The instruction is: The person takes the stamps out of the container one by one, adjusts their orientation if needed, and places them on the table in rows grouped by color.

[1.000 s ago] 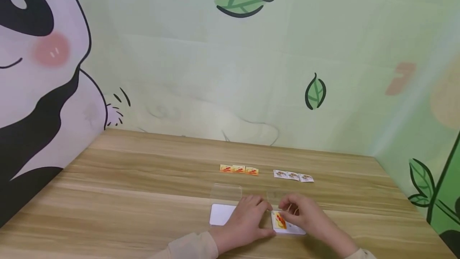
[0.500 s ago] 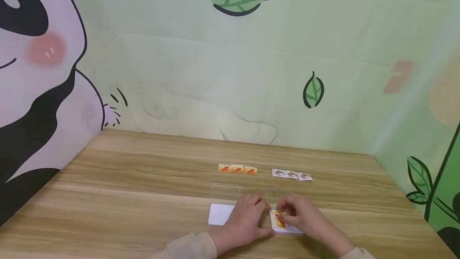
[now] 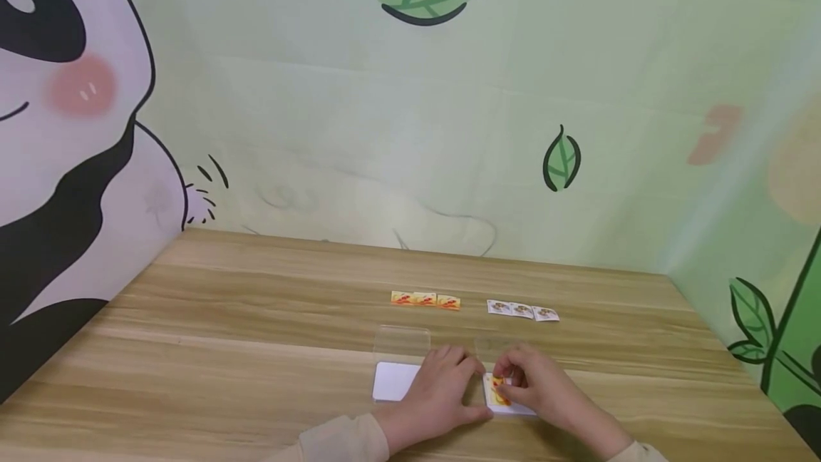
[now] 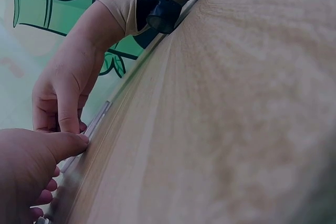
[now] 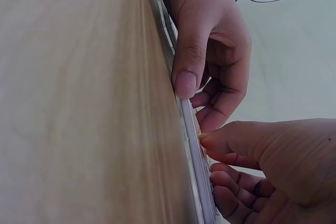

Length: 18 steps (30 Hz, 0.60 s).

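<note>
A flat white rectangular piece (image 3: 518, 411), edged in clear plastic in the right wrist view, lies on the table under both hands. A small yellow-and-red picture card (image 3: 498, 394) is on its left part. My left hand (image 3: 439, 394) holds the white piece along its left side, thumb at the near corner and fingertips at the far one. With thumb and index finger, my right hand (image 3: 539, 387) pinches at the picture card, covering the white piece's right side. Another white rectangular piece (image 3: 393, 381) sits left of the left hand, partly hidden by it.
Behind the white pieces lie clear plastic panels (image 3: 400, 339). Farther back are three yellow-and-red picture cards (image 3: 425, 299) in a row and three white picture cards (image 3: 522, 311) beside them. A printed green wall (image 3: 308, 127) rises at the wooden table's (image 3: 212, 341) back edge.
My right hand's fingertips have shifted slightly left over the picture card. The left hand keeps its place. The card rows lie as before.
</note>
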Each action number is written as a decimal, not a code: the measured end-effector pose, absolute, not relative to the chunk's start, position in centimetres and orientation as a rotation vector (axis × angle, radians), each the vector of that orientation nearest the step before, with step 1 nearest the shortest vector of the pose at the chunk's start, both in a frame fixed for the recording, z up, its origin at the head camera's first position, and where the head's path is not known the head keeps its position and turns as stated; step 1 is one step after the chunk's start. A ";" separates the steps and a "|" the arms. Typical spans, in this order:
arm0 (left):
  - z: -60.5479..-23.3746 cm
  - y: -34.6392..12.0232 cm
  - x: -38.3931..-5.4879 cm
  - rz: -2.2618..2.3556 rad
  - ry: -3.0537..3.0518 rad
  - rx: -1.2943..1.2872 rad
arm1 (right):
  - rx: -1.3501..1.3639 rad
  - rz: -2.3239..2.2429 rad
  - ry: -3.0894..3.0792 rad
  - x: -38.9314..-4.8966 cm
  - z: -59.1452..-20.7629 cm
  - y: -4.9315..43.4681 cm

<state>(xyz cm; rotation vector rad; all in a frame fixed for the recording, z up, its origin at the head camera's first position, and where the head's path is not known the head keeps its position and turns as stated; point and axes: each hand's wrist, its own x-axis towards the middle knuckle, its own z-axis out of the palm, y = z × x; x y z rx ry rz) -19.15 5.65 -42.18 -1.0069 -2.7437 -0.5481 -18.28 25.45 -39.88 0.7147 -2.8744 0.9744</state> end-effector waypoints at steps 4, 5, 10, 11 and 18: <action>-42.2 5.7 -19.2 -0.540 -2.737 -1.007 | 0.718 0.962 -2.871 -18.3 -39.9 25.4; -42.2 5.6 -19.2 -0.539 -2.736 -1.008 | 0.720 0.960 -2.869 -18.3 -39.9 25.4; -42.2 5.6 -19.2 -0.543 -2.742 -1.014 | 0.711 0.962 -2.868 -18.2 -39.8 25.3; -42.1 5.6 -19.2 -0.544 -2.745 -1.015 | 0.708 0.964 -2.869 -18.2 -39.8 25.3; -42.1 5.7 -19.2 -0.548 -2.758 -1.020 | 0.697 0.970 -2.868 -18.1 -39.8 25.3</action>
